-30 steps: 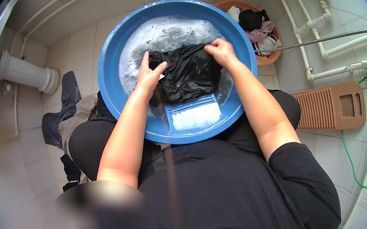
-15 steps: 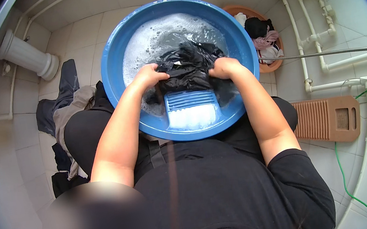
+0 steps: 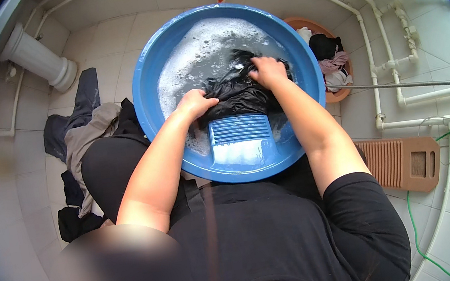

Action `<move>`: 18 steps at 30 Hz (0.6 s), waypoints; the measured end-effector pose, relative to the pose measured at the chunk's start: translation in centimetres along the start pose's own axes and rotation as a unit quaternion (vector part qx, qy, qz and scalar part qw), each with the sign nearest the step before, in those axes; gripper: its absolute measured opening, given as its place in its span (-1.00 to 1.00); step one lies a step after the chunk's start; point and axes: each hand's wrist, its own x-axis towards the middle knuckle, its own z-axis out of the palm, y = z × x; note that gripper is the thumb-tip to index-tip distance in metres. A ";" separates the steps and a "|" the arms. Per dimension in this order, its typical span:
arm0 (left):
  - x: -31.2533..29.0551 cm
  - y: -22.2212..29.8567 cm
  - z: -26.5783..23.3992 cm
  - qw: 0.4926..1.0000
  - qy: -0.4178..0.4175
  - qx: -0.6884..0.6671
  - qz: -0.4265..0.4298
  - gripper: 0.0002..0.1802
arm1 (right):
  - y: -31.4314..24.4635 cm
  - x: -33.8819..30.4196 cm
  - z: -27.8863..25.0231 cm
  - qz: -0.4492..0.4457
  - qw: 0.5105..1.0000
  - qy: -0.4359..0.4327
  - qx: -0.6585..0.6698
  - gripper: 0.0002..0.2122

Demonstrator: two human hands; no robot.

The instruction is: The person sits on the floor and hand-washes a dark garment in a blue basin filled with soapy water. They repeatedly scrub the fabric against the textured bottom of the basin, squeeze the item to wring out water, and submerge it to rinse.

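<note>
A wet black garment (image 3: 236, 97) lies bunched in a large blue basin (image 3: 144, 88) of grey, sudsy water (image 3: 192, 50). Its near edge rests against the top of the ribbed washboard (image 3: 239, 130) moulded into the basin's near side. My left hand (image 3: 197, 103) is closed on the garment's left part, thumb pointing inward. My right hand (image 3: 268, 70) is farther away from me, its fingers closed on the cloth at the upper right. Part of the garment is under the water, and its exact kind cannot be made out.
Dark and grey clothes (image 3: 88, 131) are heaped on the tiled floor at left, near a white column (image 3: 41, 60). An orange basin (image 3: 296, 22) with laundry stands at far right. A brown washboard (image 3: 398, 162), white pipes (image 3: 374, 79) and a green hose (image 3: 413, 223) are at right.
My right hand has moved away from me and slightly inward, up along the garment. My left hand stays on its left side. The whole view has shifted slightly.
</note>
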 end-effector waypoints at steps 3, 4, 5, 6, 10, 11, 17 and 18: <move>1.2 -0.4 0.3 0.990 -0.026 -0.116 0.079 -0.55 | 1.3 1.2 2.9 0.072 0.996 -0.045 -0.016 -0.59; 1.0 0.0 0.1 0.964 -0.049 -0.236 0.111 -0.56 | 1.8 1.2 3.2 0.029 0.997 -0.075 -0.024 -0.61; 0.5 0.4 0.2 0.888 -0.065 -0.431 0.147 -0.54 | 2.3 1.2 3.3 -0.013 0.994 -0.104 -0.031 -0.63; 0.1 1.0 -0.1 0.798 -0.125 -0.564 0.171 -0.54 | 2.9 1.0 3.5 -0.028 0.996 -0.089 0.014 -0.64; -0.2 2.9 1.0 0.570 -0.196 -0.793 0.087 -0.56 | 5.6 1.0 6.7 -0.068 0.921 0.070 0.377 -0.51; 0.3 2.5 1.6 0.555 -0.176 -0.810 0.072 -0.55 | 3.6 0.1 5.0 -0.084 0.876 0.091 0.465 -0.56; -0.5 3.7 2.1 0.591 -0.142 -0.789 -0.094 -0.38 | -9.1 -9.7 -3.4 -0.304 0.809 0.193 0.465 -0.79; 0.4 2.4 2.5 0.635 -0.156 -0.755 -0.055 -0.38 | -10.5 -11.0 -4.0 -0.326 0.799 0.212 0.458 -0.81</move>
